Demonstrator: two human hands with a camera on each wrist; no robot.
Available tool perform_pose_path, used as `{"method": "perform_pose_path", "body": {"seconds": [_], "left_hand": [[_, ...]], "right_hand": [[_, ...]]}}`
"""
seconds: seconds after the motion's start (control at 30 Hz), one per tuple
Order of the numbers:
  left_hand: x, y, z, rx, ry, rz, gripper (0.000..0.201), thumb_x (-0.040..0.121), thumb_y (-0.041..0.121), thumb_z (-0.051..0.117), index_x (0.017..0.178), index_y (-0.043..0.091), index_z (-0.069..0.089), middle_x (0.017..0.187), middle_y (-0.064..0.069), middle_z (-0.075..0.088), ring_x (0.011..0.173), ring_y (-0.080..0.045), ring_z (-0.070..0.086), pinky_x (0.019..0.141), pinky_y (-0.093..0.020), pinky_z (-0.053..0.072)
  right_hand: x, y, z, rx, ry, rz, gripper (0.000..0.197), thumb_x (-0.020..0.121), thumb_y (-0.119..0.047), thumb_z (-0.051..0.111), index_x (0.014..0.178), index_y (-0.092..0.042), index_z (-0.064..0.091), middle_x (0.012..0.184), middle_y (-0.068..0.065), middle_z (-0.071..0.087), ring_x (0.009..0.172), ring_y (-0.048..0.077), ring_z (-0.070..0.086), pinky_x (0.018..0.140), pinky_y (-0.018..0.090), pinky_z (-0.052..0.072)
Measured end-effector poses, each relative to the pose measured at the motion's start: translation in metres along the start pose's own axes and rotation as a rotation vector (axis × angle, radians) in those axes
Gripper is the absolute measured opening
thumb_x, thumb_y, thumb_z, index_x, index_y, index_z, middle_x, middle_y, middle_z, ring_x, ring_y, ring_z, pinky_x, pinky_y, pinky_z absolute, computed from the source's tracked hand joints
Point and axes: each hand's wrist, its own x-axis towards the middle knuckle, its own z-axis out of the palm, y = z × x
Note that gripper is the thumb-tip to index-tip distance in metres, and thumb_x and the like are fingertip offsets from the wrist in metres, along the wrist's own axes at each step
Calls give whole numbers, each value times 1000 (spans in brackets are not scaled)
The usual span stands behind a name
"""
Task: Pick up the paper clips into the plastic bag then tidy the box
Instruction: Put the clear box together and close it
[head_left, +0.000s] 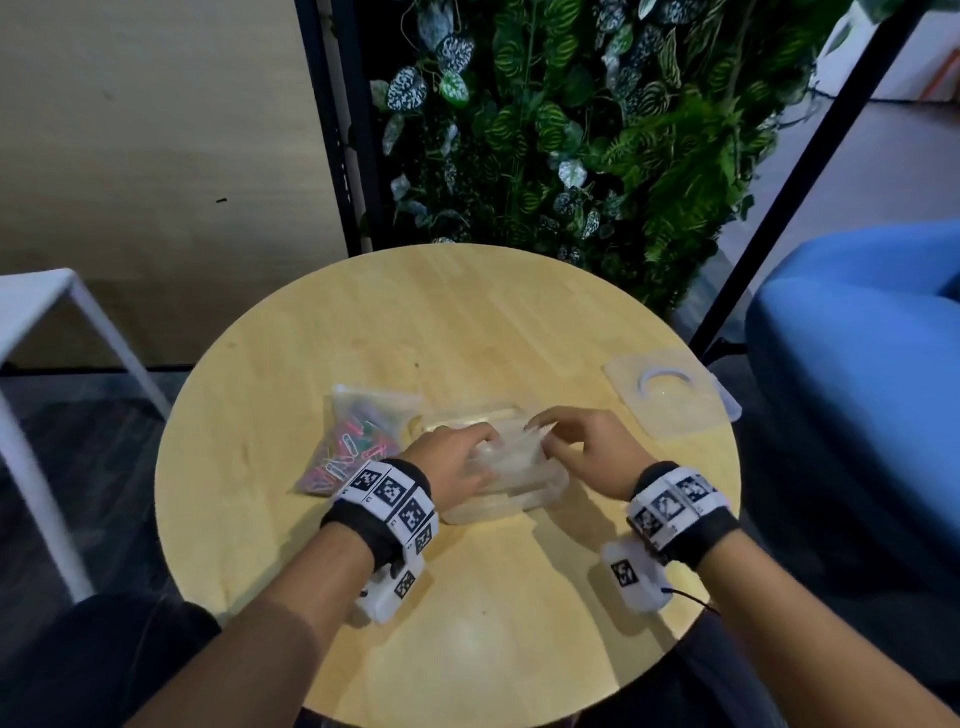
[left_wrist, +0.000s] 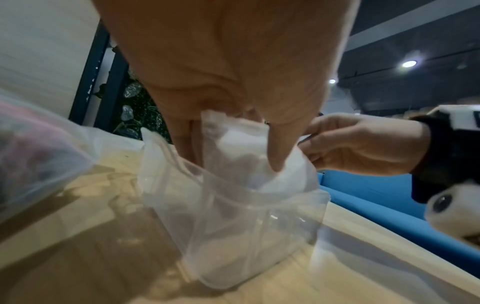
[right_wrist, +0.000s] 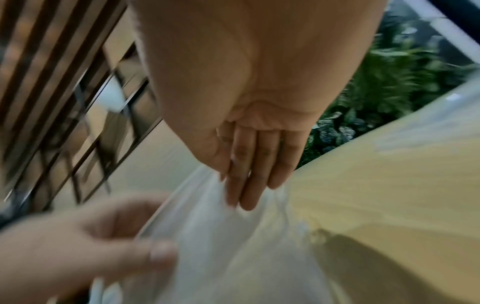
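Observation:
A clear plastic box (head_left: 540, 493) stands open at the middle of the round wooden table (head_left: 467, 322). A bundle of empty clear plastic bags (left_wrist: 241, 152) sticks up out of the box (left_wrist: 246, 236). My left hand (head_left: 483, 436) pinches that bundle between thumb and fingers (left_wrist: 275, 160) from above. My right hand (head_left: 545, 431) holds the bundle's right edge, with its fingers (right_wrist: 249, 185) laid along the plastic. A zip bag full of coloured paper clips (head_left: 358, 441) lies just left of the box, beside my left wrist.
The box's clear lid (head_left: 675, 410) lies flat near the table's right edge. A blue chair (head_left: 857, 364) stands to the right, a white stool (head_left: 41, 312) to the left, and a plant wall (head_left: 571, 130) behind the table.

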Motion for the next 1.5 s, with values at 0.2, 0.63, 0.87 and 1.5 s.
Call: {"method": "perform_pose_path", "body": {"seconds": [0.2, 0.63, 0.87, 1.5], "left_hand": [[28, 8, 0, 54, -2, -44, 33, 92, 25, 58, 125, 27, 56, 113, -9, 68, 94, -30, 65, 77, -34, 54], [59, 10, -1, 357, 180, -55, 60, 77, 33, 75, 130, 23, 49, 125, -5, 50, 117, -25, 50, 101, -38, 41], [6, -18, -36, 42, 467, -259, 21, 90, 22, 62, 111, 21, 63, 114, -7, 53, 104, -26, 56, 90, -37, 48], [-26, -17, 17, -362, 377, -424, 48, 91, 26, 64, 135, 10, 54, 127, -12, 63, 116, -28, 59, 103, -38, 46]], "right_hand": [[22, 80, -60, -247, 428, 413, 43, 85, -36, 65, 125, -20, 57, 126, 9, 59, 115, 29, 56, 95, 38, 46], [29, 134, -98, -211, 376, 878, 98, 64, -59, 78, 136, -11, 32, 125, 20, 54, 108, 40, 57, 76, 43, 47], [39, 50, -74, 202, 364, 482, 74, 79, -60, 63, 133, -17, 38, 92, 6, 55, 68, 22, 54, 58, 31, 45], [25, -30, 40, -502, 93, 546, 56, 93, -58, 42, 128, -14, 50, 141, 16, 30, 109, 34, 53, 83, 40, 48]]}}
